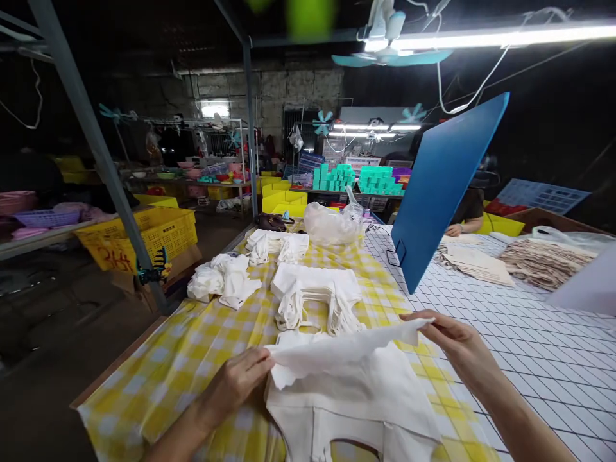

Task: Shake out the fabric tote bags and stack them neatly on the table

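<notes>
A white camisole-like top [356, 398] lies on the yellow checked cloth right in front of me, its neckline cut-out towards me. My left hand [240, 378] pinches the left end of a white fabric edge [346, 350] raised above it. The right end of that edge is between the fingers of my right hand [447, 333], so the edge stretches between both hands. Whether the raised edge belongs to the same top, I cannot tell. Just beyond lies a neat stack of white strappy tops [315, 285].
Further white garments lie in a loose heap [224, 279] and a folded pile [276, 244]. A blue upright panel [443, 192] divides the table. Behind it are beige fabric stacks [543, 263] and another person's hand [453, 230]. A yellow crate [139, 237] stands left, beside a metal post [96, 147].
</notes>
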Action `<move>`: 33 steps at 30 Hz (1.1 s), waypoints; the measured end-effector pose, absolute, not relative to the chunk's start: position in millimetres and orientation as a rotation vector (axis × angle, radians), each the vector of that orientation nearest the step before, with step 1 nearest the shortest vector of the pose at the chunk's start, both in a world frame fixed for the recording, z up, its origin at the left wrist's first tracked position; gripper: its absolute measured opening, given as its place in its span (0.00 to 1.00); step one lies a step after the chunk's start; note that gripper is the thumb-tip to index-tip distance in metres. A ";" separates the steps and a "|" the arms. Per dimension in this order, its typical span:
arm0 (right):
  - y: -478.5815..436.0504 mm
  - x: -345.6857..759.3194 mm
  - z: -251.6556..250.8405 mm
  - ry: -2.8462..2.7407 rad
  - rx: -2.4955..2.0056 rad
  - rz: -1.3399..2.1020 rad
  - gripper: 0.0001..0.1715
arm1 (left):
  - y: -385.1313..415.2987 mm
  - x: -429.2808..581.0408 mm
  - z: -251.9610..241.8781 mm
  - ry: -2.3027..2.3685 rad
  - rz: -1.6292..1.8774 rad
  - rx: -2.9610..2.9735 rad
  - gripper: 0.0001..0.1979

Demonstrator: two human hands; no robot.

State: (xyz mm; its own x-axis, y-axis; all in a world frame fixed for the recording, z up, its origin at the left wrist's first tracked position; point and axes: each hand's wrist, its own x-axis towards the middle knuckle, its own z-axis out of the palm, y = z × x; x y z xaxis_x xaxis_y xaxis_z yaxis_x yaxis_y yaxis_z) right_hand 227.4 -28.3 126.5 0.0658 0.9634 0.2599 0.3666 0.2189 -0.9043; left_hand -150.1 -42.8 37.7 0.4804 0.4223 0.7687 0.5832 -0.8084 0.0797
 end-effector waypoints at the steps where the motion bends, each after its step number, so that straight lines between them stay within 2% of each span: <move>1: -24.3 226.8 131.5 -1.473 -1.302 0.733 0.22 | -34.9 -148.7 46.0 -0.934 -1.298 -2.552 0.10; 4: -11.4 226.1 147.3 -1.382 -1.219 0.707 0.20 | -13.8 -146.2 72.1 -1.298 -1.649 -2.584 0.07; 6: -2.4 225.4 158.7 -1.284 -1.149 0.693 0.18 | -1.8 -145.4 90.5 -1.515 -1.991 -2.559 0.09; 10: 12.6 220.9 185.4 -1.166 -1.056 0.664 0.18 | 18.3 -141.8 126.9 -1.555 -2.630 -2.440 0.13; 13: 25.9 215.2 200.4 -1.166 -1.050 0.626 0.18 | 38.6 -135.6 147.2 -1.526 -2.899 -2.298 0.16; 16: 55.0 209.9 194.1 -1.185 -1.103 0.650 0.18 | 76.3 -127.8 148.2 -1.573 -3.009 -2.158 0.17; 19: 103.0 205.8 157.4 -1.150 -1.224 0.784 0.18 | 130.6 -119.7 120.6 -1.776 -2.835 -2.021 0.14; 20: 120.7 204.4 139.5 -1.133 -1.262 0.795 0.18 | 149.4 -116.8 106.3 -1.946 -2.631 -1.999 0.12; 22: 153.7 201.0 99.9 -1.197 -1.433 0.690 0.18 | 182.8 -110.8 75.2 -2.337 -1.986 -1.953 0.08; 24: 179.6 197.2 62.7 -1.280 -1.604 0.536 0.18 | 207.3 -105.3 48.0 -2.497 -1.683 -1.896 0.06; 28: 207.7 194.5 23.1 -1.342 -1.757 0.406 0.16 | 231.9 -99.8 25.2 -2.602 -1.394 -1.893 0.06; 33: 227.8 203.9 33.1 -1.433 -1.856 0.292 0.16 | 248.2 -105.1 42.2 -2.557 -1.134 -1.966 0.09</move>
State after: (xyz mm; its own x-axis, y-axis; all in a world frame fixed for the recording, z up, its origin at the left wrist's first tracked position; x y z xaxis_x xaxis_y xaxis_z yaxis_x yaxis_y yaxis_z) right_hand 203.9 227.8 33.1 0.3442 0.9022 0.2599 0.7288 -0.0822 -0.6797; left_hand -105.1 248.2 42.2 -0.3130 0.9346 0.1692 0.7527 0.1354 0.6442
